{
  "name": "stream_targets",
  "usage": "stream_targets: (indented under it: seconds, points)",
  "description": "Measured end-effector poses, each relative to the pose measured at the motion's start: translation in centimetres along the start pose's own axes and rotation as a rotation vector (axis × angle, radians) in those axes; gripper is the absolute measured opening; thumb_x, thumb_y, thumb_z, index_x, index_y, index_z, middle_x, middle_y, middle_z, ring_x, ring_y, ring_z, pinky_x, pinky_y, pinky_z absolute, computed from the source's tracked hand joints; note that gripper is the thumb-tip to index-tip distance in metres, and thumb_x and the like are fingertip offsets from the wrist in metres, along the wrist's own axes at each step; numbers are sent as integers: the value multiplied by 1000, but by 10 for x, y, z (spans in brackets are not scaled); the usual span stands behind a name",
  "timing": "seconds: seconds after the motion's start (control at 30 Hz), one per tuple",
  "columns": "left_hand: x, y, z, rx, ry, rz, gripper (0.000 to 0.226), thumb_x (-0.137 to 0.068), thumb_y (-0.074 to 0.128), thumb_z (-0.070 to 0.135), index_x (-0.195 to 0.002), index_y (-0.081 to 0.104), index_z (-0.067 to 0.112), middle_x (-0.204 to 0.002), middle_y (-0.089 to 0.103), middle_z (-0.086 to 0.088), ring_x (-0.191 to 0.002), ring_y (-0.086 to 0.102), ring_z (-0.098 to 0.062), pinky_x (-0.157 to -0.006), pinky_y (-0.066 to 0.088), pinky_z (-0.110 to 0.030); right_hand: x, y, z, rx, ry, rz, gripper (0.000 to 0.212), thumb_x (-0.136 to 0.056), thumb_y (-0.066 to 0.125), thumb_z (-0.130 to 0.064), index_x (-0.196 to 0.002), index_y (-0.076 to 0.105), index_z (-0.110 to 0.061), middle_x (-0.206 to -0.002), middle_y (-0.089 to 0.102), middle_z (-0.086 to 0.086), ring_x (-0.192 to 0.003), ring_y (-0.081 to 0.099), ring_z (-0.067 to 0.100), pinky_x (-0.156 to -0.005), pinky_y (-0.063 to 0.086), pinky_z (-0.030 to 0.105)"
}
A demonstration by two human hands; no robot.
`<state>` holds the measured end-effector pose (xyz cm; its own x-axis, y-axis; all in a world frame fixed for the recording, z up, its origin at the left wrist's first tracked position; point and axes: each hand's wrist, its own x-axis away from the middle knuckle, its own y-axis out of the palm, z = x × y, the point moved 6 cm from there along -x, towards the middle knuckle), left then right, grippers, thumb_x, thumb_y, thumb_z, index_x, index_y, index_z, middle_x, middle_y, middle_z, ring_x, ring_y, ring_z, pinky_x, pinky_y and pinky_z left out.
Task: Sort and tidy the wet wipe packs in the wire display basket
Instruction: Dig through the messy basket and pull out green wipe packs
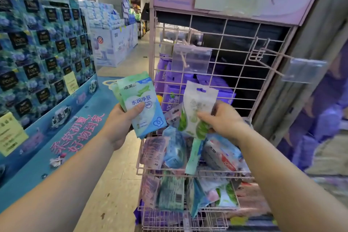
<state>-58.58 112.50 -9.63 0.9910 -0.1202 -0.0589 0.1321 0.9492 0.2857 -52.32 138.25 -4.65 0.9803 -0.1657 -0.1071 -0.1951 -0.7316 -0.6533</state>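
Left hand (120,124): grasping a small stack of blue-green wet wipe packs (141,105), thumb pressed across the front pack, held upright just left of the pink wire display basket (140,158). Right hand (224,120): pinching a white pack with green leaf print (197,111) by its lower edge, held above the basket's upper tier.

Below the right hand, the upper tier holds mixed packs lying at odd angles: a pink pack (153,151), a blue pack (175,150), a pale green pack (194,156) standing on end, and a white pack with red label (222,154). A lower tier (188,211) beneath holds further jumbled packs.

Beyond both hands, purple packs (188,88) sit behind the pink wire grid (235,58). Left of the left hand stands a blue promotional display (47,58).
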Motion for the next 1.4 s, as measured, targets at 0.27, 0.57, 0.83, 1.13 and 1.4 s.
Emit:
stream_targets:
  seconds: [0.27, 0.57, 0.83, 1.13, 1.4]
  points:
    - [4, 21, -10, 21, -25, -24, 12, -89, 61, 17, -101, 60, 21, -91, 77, 5, -77, 73, -12, -64, 59, -30, 7, -12, 10, -660, 114, -35, 15, -91, 62, -22, -104, 63, -14, -105, 73, 10, -87, 71, 26, -63, 58, 37]
    - [8, 31, -5, -16, 18, -17, 38, -82, 66, 21, -117, 55, 14, -98, 74, 3, -84, 72, -17, -64, 57, -32, 16, -72, 16, -584, -119, 177, 27, -85, 67, -8, -112, 61, -10, -103, 72, 3, -96, 70, 17, -83, 58, 35]
    - [10, 42, -14, -6, -8, 21, 43, -90, 61, 17, -130, 48, 9, -112, 68, -3, -90, 68, -18, -69, 52, -33, 30, -89, 49, -131, -175, 89, 29, -80, 73, -9, -107, 67, -18, -101, 74, -3, -94, 70, 11, -87, 57, 38]
    - [9, 40, -18, 12, -21, 79, 42, -90, 60, 18, -130, 48, 11, -116, 67, -2, -100, 65, -20, -76, 51, -36, 26, -90, 32, -85, -406, 446, 31, -85, 67, -13, -113, 65, -26, -99, 67, -10, -94, 64, 13, -77, 52, 25]
    - [12, 41, -15, -18, 7, 69, 69, -69, 70, 31, -131, 47, 9, -122, 65, -8, -106, 64, -26, -90, 50, -46, -7, -42, 37, 431, -215, 77, 63, -89, 53, -12, -145, 34, -32, -142, 49, 0, -99, 56, 14, -94, 46, 37]
